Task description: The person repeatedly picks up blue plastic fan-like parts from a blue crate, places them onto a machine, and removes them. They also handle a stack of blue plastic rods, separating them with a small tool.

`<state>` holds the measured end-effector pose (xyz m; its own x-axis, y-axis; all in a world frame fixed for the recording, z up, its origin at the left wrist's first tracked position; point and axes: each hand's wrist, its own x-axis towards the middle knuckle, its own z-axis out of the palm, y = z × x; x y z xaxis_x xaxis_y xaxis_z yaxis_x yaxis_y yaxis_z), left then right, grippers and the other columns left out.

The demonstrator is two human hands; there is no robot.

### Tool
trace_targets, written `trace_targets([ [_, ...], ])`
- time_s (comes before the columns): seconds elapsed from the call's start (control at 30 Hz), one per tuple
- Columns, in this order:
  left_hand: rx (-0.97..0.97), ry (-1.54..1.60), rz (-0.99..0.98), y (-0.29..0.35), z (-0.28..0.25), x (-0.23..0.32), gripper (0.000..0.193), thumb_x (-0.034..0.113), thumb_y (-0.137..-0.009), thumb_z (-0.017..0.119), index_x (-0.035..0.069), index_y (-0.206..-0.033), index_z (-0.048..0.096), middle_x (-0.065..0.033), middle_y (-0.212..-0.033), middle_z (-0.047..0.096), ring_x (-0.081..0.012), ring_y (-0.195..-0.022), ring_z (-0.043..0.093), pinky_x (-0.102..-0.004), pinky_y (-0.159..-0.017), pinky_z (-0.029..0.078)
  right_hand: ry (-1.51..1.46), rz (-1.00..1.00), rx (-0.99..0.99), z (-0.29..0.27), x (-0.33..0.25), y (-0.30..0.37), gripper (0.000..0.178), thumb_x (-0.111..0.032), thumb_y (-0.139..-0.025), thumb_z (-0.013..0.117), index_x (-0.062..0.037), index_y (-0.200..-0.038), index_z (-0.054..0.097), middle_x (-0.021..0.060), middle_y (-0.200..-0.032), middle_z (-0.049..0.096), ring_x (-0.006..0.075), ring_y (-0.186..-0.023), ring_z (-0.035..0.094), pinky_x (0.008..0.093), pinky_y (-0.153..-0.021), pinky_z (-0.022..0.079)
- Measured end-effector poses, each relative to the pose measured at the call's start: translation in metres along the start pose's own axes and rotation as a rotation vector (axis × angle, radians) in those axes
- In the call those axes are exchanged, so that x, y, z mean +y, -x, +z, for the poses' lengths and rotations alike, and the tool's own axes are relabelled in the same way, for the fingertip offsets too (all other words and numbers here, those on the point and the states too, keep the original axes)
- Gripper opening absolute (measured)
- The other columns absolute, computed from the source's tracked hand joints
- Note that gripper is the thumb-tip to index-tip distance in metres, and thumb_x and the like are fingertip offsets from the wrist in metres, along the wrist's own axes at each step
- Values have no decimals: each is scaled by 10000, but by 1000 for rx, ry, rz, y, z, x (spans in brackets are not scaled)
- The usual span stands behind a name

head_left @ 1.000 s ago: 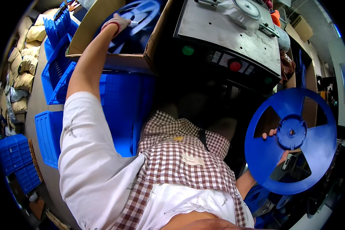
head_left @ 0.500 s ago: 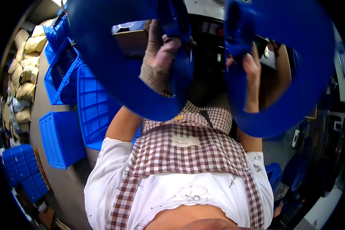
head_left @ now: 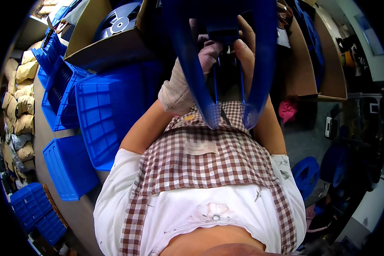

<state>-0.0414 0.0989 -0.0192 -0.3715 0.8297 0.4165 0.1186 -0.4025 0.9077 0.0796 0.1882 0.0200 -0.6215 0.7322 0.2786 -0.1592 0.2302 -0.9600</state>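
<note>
Two blue plastic reel discs, one on the left (head_left: pixel 205 102) and one on the right (head_left: pixel 261 81), stand nearly edge-on and facing each other before my chest. A dark blue hub part (head_left: pixel 222 30) bridges them near the top, and a gap shows between their lower rims. My left hand (head_left: pixel 175 87), in a pale knitted glove, is closed with its fingers inside the left disc, gripping near the hub. From the other side my right hand (head_left: pixel 246 57), its fingers bare, curls in at the right disc. Exactly where the fingers meet the hub is partly hidden.
A cardboard box (head_left: pixel 111 59) at the upper left holds a dark reel (head_left: pixel 119 24). Another cardboard box (head_left: pixel 301 81) at the right contains blue discs. Blue crates (head_left: pixel 100 115) stand at my left. A blue reel (head_left: pixel 306 174) is low on the right.
The two discs, held apart with their flat sides showing, have come together and turned edge-on. Both hands moved closer together. The cardboard boxes now show more plainly.
</note>
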Motion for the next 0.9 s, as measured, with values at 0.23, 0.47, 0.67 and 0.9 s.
trace_targets([
  [0.23,33,555,-114,0,9,7,330,270,-982,543,60,-1236,514,8,-984,576,-30,-785,534,-146,-756,495,135,-82,-10,-3,-1,4,553,-320,-921,566,-58,-1399,471,32,-1132,590,84,-914,538,229,-804,424],
  [0.47,26,152,-141,-5,13,26,319,150,-972,558,69,-1273,493,-33,-1010,624,-94,-916,600,-204,-833,491,199,-176,17,-4,11,-2,631,-469,-884,552,-107,-1397,484,39,-880,480,130,-793,514,275,-685,443],
  [0.67,-39,276,-117,-7,10,58,611,190,-941,609,93,-1463,307,-90,-1190,572,-163,-1106,560,-329,-994,453,324,-146,-136,-31,-33,-11,697,-479,-873,619,-103,-1429,432,191,-1209,606,268,-1084,615,361,-894,487],
  [0.9,-470,524,68,-65,-45,3,564,246,-943,601,23,-1413,384,-167,-1277,554,-273,-1189,552,-391,-1038,448,852,-132,-278,-73,-77,-58,830,-722,-777,485,-281,-1468,358,292,-1254,559,454,-1147,560,469,-997,420],
])
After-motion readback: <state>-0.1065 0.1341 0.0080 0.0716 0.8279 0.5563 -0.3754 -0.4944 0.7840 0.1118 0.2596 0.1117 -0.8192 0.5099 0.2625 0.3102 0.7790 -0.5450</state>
